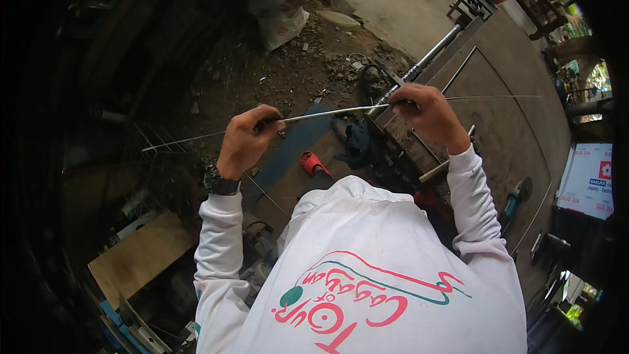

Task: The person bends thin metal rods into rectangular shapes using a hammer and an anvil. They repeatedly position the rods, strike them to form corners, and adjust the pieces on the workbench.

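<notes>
A long, thin metal rod (327, 113) stretches crosswise in front of me, its left end beyond my left hand and its right end out over the metal worktable (504, 131). The fingers of my left hand (246, 139) are closed around the rod left of its middle. My right hand (430, 117) pinches it further right, above the table's near left edge. Just beyond the right hand lies a shiny metal bar with a coiled spring or thread (419, 65). Below that hand is a clamp-like metal fixture with a rusty round handle (435, 171).
A teal angle grinder (513, 202) lies on the table at right. A whitish sack (283, 10) stands on the dirt ground ahead. Down left is a wooden board (142, 257) among scrap. My foot wears a red sandal (310, 162). A white sign (585, 183) stands far right.
</notes>
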Tool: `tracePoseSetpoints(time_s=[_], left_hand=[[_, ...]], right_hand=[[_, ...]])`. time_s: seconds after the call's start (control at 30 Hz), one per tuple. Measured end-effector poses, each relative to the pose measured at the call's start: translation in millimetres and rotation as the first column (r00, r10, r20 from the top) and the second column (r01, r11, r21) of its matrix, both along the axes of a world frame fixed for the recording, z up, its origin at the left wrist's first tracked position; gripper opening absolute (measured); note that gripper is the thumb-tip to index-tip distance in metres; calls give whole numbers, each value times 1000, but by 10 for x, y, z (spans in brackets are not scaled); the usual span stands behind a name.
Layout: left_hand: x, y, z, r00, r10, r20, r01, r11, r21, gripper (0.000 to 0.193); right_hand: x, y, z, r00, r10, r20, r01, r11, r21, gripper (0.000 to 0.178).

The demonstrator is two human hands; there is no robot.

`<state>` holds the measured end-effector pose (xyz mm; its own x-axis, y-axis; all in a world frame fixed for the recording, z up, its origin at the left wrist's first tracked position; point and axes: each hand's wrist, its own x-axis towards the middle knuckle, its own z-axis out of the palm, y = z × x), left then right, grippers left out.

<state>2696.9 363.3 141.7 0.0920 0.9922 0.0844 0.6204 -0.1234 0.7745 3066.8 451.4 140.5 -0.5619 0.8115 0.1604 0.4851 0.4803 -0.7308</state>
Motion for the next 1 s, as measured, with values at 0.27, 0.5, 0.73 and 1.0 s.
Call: tracePoseSetpoints(time_s=[0.27,0.5,0.73,1.0], left_hand=[[-134,-88,26,994,30,-103,-23,998,66,13],[-237,-199,52,997,-11,-73,11,1000,4,10],[-357,-289,56,991,-109,74,119,981,-154,12],[-328,-362,-70,979,-78,189,124,961,-246,10]], right_hand=[[32,-10,66,999,38,18,-40,990,137,10],[27,-100,119,994,113,6,-113,990,79,8],[40,-162,81,964,240,-113,-248,967,-60,9],[46,-169,72,971,235,-48,-239,952,-192,11]])
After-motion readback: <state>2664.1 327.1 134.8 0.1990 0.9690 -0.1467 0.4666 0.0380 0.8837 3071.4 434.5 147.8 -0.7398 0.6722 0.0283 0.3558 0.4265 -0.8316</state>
